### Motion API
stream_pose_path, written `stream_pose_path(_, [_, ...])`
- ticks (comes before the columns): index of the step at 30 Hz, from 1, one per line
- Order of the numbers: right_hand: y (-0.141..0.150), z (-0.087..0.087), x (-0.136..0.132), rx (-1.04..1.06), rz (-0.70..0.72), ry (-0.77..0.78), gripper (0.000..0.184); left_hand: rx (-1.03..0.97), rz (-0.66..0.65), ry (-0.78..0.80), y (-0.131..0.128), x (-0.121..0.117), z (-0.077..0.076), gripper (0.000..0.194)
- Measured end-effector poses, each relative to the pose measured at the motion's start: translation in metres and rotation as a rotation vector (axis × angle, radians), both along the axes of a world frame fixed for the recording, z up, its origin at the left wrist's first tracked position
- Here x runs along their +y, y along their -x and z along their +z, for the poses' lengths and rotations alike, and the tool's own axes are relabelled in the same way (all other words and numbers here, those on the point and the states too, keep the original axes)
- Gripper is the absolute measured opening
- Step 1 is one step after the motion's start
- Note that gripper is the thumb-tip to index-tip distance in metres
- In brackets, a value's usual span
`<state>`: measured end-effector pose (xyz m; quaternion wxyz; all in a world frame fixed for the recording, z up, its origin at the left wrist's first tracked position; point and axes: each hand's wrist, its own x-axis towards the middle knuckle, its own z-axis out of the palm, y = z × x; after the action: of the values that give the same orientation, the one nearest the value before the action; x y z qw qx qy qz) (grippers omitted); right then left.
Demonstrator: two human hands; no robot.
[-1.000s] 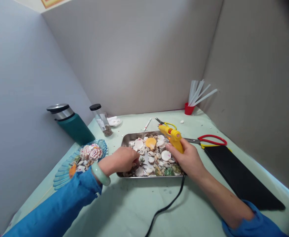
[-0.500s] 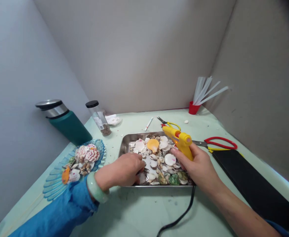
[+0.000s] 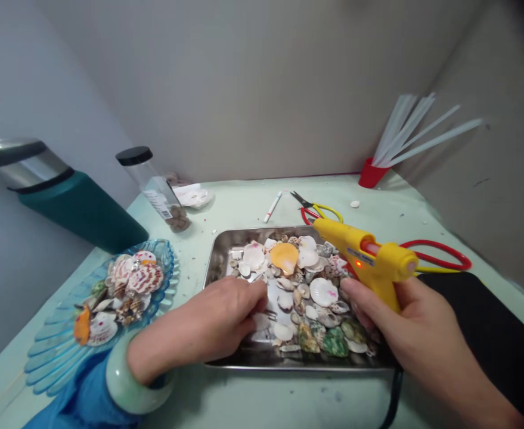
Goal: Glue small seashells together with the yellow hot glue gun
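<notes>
My right hand (image 3: 427,325) is wrapped round the handle of a yellow hot glue gun (image 3: 349,238), its orange light lit and its nozzle pointing away to the left. The gun is above the right side of a metal tray (image 3: 217,257) of seashells. At the tray's left side my left hand (image 3: 214,316) is closed, palm down, on what look like metal tweezers (image 3: 270,314); only their two prongs show past the fingers. Near them lie small white shells, a yellow scallop shell (image 3: 284,257), a white scallop shell (image 3: 323,292) and green shells (image 3: 335,341).
A blue glass dish (image 3: 42,360) with shells is at the left, by a green bottle (image 3: 83,205) and a black-lidded jar (image 3: 158,196). Behind the tray lie a marker (image 3: 273,207) and yellow-red pliers (image 3: 318,208). Glue sticks (image 3: 405,134) stand in a red cup (image 3: 373,174).
The view has moved closer to the tray. My right hand still holds the glue gun, now further right in view. My left hand stays low at the tray's left side.
</notes>
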<state>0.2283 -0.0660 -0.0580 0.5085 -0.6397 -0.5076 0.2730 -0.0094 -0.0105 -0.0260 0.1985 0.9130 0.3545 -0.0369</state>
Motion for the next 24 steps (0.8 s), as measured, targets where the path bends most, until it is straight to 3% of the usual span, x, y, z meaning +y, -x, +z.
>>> stream_pose_path(5, [0.000, -0.001, 0.000, -0.017, -0.029, -0.004, 0.031, -0.002, 0.011, 0.054, -0.002, 0.007, -0.001, 0.012])
stream_pose_path(12, [-0.001, -0.001, -0.002, -0.035, -0.064, 0.079, 0.036, -0.053, -0.007, 0.073, -0.002, 0.006, 0.010, 0.020])
stream_pose_path(17, [0.000, -0.003, -0.001, 0.021, -0.030, 0.049, 0.037, -0.265, 0.185, -0.004, -0.007, 0.003, 0.010, 0.029])
stream_pose_path(19, [0.001, -0.002, -0.001, 0.034, -0.004, 0.037, 0.035, -0.272, 0.132, -0.025, -0.013, -0.002, 0.008, 0.028])
stream_pose_path(22, [0.002, 0.001, -0.001, 0.034, 0.026, 0.002, 0.031, -0.089, -0.063, 0.002, -0.025, -0.012, 0.003, 0.010])
stream_pose_path(24, [0.002, 0.003, -0.001, 0.026, 0.031, -0.012, 0.030, -0.007, -0.115, -0.034, -0.033, -0.017, -0.001, 0.006])
